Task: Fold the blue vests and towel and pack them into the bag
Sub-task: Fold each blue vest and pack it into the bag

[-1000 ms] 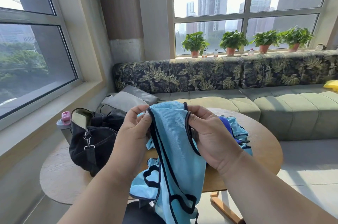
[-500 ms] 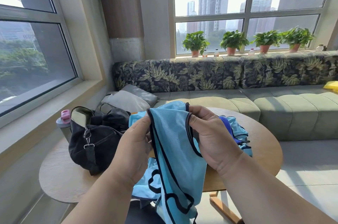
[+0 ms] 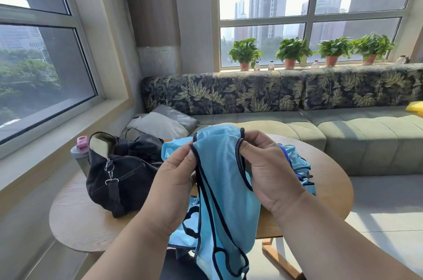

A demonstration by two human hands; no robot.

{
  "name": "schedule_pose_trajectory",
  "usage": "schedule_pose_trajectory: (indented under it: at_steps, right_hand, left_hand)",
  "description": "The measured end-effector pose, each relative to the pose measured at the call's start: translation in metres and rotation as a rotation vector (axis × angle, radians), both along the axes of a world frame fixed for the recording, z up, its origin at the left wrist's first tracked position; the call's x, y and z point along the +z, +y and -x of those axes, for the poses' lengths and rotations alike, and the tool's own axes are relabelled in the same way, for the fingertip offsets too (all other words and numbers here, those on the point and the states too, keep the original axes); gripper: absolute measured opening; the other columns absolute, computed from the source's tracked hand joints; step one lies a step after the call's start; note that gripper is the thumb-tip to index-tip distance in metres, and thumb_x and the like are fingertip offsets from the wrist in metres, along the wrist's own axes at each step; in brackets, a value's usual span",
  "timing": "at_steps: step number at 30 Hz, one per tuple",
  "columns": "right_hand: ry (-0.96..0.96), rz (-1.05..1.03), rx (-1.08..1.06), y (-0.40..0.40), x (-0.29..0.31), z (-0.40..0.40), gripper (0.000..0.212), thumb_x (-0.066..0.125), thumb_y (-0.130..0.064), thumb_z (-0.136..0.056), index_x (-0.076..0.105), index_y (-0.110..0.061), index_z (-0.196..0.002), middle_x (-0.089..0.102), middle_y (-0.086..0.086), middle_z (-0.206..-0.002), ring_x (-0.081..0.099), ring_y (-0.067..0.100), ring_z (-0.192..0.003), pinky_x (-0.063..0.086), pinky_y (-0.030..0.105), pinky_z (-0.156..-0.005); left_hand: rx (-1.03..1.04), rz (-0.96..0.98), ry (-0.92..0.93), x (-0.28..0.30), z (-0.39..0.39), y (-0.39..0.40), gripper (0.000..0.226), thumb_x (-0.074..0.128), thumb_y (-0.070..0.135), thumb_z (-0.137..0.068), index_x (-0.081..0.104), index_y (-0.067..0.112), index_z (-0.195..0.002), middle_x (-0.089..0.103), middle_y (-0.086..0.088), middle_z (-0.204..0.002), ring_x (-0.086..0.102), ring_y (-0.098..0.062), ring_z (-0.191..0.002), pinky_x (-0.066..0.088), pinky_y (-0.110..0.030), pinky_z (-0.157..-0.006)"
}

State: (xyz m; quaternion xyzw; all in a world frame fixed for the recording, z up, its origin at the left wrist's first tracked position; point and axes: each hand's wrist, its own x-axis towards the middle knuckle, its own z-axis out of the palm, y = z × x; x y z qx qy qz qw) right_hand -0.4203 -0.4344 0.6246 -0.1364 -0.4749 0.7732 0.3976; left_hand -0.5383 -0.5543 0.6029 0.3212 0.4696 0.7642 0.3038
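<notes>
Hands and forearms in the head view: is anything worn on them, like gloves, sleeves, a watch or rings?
Nothing shows. The left hand and right hand are bare, with no gloves and no rings visible. Both forearms are bare to the frame's lower edge, with no sleeve, watch or band in view.

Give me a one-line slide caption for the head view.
Both hands, left and right, hold up a blue vest beside the open black bag.

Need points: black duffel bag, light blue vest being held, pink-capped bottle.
Black fabric duffel bag [image 3: 123, 179], head view, on its front side panel.
Light blue mesh vest with dark trim [image 3: 219, 160], head view, on the cloth stretched between both hands.
Grey bottle with pink cap [image 3: 82, 142], head view, on the cap.
</notes>
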Motion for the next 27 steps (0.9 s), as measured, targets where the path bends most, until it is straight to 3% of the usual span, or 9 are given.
schedule_pose_trajectory:
  at_steps: [3,7,9,12,15,17,22,25,27]
  right_hand:
    - [-0.004,0.014,-0.002,0.001,-0.002,0.0,0.022,0.079,-0.006,-0.085,0.071,-0.005,-0.105,0.072,0.018,-0.099,0.064,0.03,-0.093,0.052,0.045,-0.091]
    - [-0.008,0.012,0.005,0.0,-0.003,0.001,0.025,0.082,-0.014,-0.076,0.072,-0.009,-0.099,0.072,0.017,-0.098,0.064,0.03,-0.091,0.052,0.045,-0.09]
    - [0.001,0.017,0.016,0.001,-0.004,0.001,0.023,0.082,-0.009,-0.08,0.071,-0.008,-0.1,0.07,0.017,-0.097,0.062,0.03,-0.091,0.051,0.042,-0.087]
    - [0.019,0.014,0.054,0.002,-0.005,0.001,0.02,0.074,-0.007,-0.088,0.068,-0.005,-0.107,0.065,0.022,-0.102,0.059,0.032,-0.095,0.051,0.04,-0.086]
    - [0.005,-0.022,0.082,0.002,-0.003,-0.001,0.014,0.07,-0.006,-0.091,0.066,-0.005,-0.105,0.063,0.021,-0.102,0.062,0.027,-0.086,0.054,0.033,-0.076]
    - [-0.012,-0.057,0.095,0.002,-0.002,-0.002,0.016,0.072,-0.011,-0.089,0.067,-0.006,-0.103,0.065,0.019,-0.1,0.063,0.021,-0.08,0.054,0.029,-0.071]
    - [-0.045,-0.148,0.103,0.002,-0.001,-0.002,0.027,0.076,-0.021,-0.079,0.07,-0.008,-0.102,0.07,0.011,-0.091,0.065,0.019,-0.078,0.053,0.028,-0.071]
    - [-0.049,-0.187,0.104,0.0,-0.001,0.0,0.024,0.077,-0.021,-0.079,0.072,-0.01,-0.1,0.072,0.01,-0.089,0.067,0.018,-0.078,0.056,0.025,-0.07]
    - [-0.048,-0.186,0.094,-0.002,-0.002,0.001,0.016,0.076,-0.016,-0.084,0.072,-0.011,-0.099,0.072,0.01,-0.088,0.067,0.018,-0.077,0.057,0.024,-0.069]
  left_hand:
    - [0.004,-0.018,-0.019,-0.001,-0.003,0.001,0.027,0.062,0.03,-0.097,0.079,0.022,-0.115,0.077,-0.007,-0.109,0.069,-0.02,-0.095,0.052,-0.042,-0.093]
    - [0.03,-0.025,-0.053,-0.002,-0.002,0.002,0.023,0.066,0.03,-0.098,0.079,0.019,-0.113,0.075,-0.012,-0.115,0.064,-0.03,-0.107,0.047,-0.057,-0.103]
    - [0.037,-0.036,-0.086,0.002,-0.002,0.002,0.024,0.063,0.028,-0.098,0.08,0.018,-0.11,0.076,-0.011,-0.114,0.068,-0.027,-0.104,0.051,-0.047,-0.096]
    - [0.026,-0.048,-0.117,0.007,0.001,0.001,0.034,0.058,0.027,-0.101,0.073,0.008,-0.125,0.073,-0.014,-0.121,0.069,-0.024,-0.105,0.058,-0.036,-0.085]
    - [-0.005,-0.034,-0.193,0.01,0.008,0.0,0.047,0.06,0.029,-0.1,0.064,0.001,-0.137,0.065,-0.019,-0.141,0.063,-0.03,-0.13,0.052,-0.043,-0.109]
    - [-0.022,-0.029,-0.227,0.011,0.012,-0.001,0.047,0.06,0.029,-0.101,0.063,0.0,-0.138,0.062,-0.021,-0.144,0.057,-0.034,-0.137,0.045,-0.049,-0.116]
    - [-0.014,-0.071,-0.301,0.021,0.011,-0.002,0.046,0.06,0.028,-0.09,0.071,-0.002,-0.122,0.072,-0.022,-0.127,0.072,-0.029,-0.116,0.063,-0.036,-0.09]
    - [0.021,-0.051,-0.319,0.022,0.01,0.001,0.043,0.048,0.02,-0.106,0.056,-0.009,-0.138,0.069,-0.026,-0.131,0.068,-0.036,-0.122,0.063,-0.039,-0.091]
    - [0.062,-0.022,-0.308,0.022,0.01,0.002,0.04,0.043,0.016,-0.109,0.057,-0.01,-0.136,0.069,-0.027,-0.129,0.068,-0.037,-0.121,0.062,-0.041,-0.094]
